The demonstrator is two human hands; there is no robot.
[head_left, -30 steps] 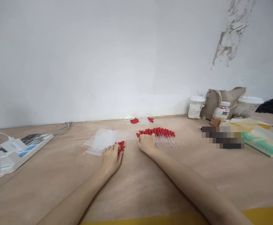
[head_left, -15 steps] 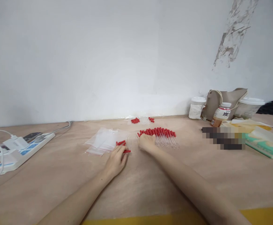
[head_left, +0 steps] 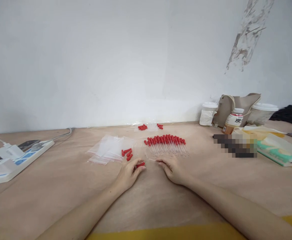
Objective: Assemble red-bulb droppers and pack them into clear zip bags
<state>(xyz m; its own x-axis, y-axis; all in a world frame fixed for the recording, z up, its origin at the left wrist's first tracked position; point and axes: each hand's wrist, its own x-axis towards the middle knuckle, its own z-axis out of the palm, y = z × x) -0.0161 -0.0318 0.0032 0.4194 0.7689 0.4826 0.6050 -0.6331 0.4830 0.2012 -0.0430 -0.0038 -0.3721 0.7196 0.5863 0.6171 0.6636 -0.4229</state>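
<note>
Head view: at far left a white power strip [head_left: 28, 155] lies on the table [head_left: 146, 206]; next come flat clear bags [head_left: 107, 148], then a few loose red bulbs [head_left: 129, 153]. Just nearer, the left hand [head_left: 128, 173] has thumb and fingers clamped on one red bulb [head_left: 140, 164]. Beyond the hands, red-topped droppers [head_left: 169, 138] fan out in a row. The right hand [head_left: 173, 169] pinches a thin clear tube [head_left: 152, 159], fingertips together, its end pointing toward the held bulb.
</note>
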